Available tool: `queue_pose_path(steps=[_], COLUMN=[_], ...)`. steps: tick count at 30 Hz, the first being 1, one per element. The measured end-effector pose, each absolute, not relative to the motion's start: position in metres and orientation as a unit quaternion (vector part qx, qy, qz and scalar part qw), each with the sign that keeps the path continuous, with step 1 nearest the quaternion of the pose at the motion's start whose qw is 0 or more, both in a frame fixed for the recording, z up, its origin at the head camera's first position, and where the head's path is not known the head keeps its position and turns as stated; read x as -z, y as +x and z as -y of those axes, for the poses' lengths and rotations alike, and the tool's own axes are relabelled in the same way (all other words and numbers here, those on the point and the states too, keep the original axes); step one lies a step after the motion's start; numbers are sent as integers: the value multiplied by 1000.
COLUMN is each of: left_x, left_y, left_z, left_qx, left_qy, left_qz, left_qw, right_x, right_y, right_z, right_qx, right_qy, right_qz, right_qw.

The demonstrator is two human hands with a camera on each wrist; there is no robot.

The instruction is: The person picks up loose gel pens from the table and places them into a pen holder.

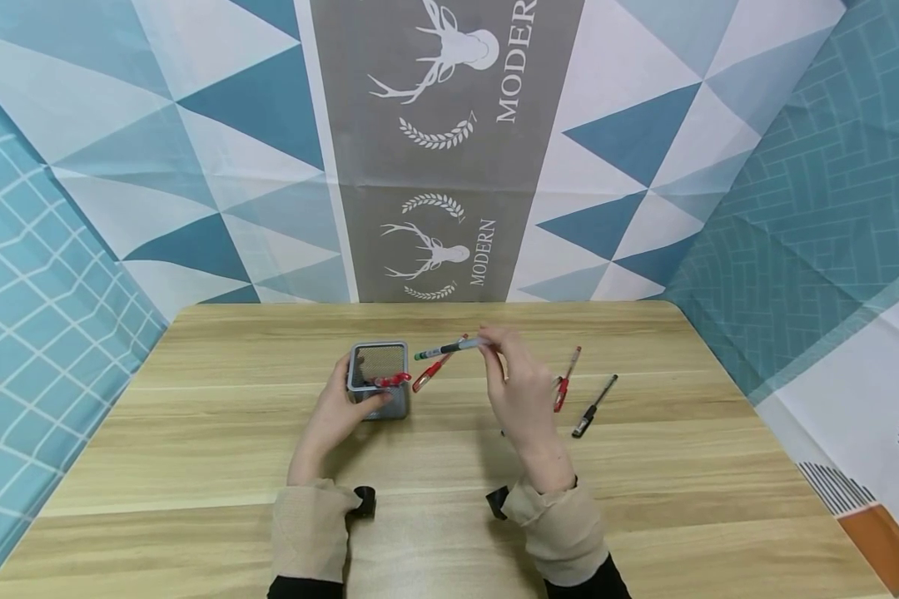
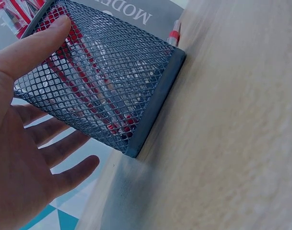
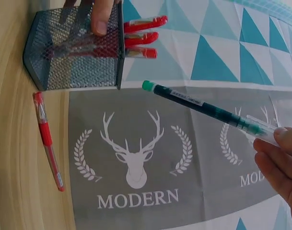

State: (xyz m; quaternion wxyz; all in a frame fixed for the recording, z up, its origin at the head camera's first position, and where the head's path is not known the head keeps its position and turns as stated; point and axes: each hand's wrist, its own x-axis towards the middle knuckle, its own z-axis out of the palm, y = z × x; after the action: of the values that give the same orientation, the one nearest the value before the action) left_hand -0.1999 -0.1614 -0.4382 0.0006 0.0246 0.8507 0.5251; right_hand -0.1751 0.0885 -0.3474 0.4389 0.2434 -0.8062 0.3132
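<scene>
My left hand [image 1: 335, 423] holds a dark wire-mesh pen holder [image 2: 112, 62], thumb on its near side and fingers round its left side. Three red pens [image 3: 143, 38] stand in the holder with their red ends poking over the rim. Between thumb and fingertips of my right hand [image 1: 520, 395] is a green-ended gel pen [image 3: 198, 106], pinched near its clear end. It is held in the air right of the holder, its green end pointing toward it. Behind this pen a red pen [image 3: 46, 134] lies on the table beside the holder.
Right of my right hand, another red pen [image 1: 562, 394] and a black pen [image 1: 593, 409] lie on the wooden table [image 1: 195, 433]. Part of something dark beside that red pen is hidden by the hand. A patterned cloth wall [image 1: 434, 166] rises behind the table's far edge.
</scene>
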Motion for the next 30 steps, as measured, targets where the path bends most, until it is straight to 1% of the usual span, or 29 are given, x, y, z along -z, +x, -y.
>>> queue_pose_path(steps=[9, 16, 25, 30], left_x=[438, 438, 438, 438], left_y=[-200, -200, -199, -200], left_z=[160, 161, 161, 161], left_qx=[-530, -531, -530, -528], left_qy=[25, 25, 29, 26], left_qz=[-848, -847, -847, -849], left_qw=[-1, -1, -3, -3], right_x=[348, 350, 356, 361], right_y=[-170, -168, -169, -171], right_z=[-76, -69, -62, -59], right_qx=[-313, -314, -306, -303], right_qy=[274, 293, 307, 307], right_qz=[799, 804, 805, 814], right_qw=[435, 412, 406, 389])
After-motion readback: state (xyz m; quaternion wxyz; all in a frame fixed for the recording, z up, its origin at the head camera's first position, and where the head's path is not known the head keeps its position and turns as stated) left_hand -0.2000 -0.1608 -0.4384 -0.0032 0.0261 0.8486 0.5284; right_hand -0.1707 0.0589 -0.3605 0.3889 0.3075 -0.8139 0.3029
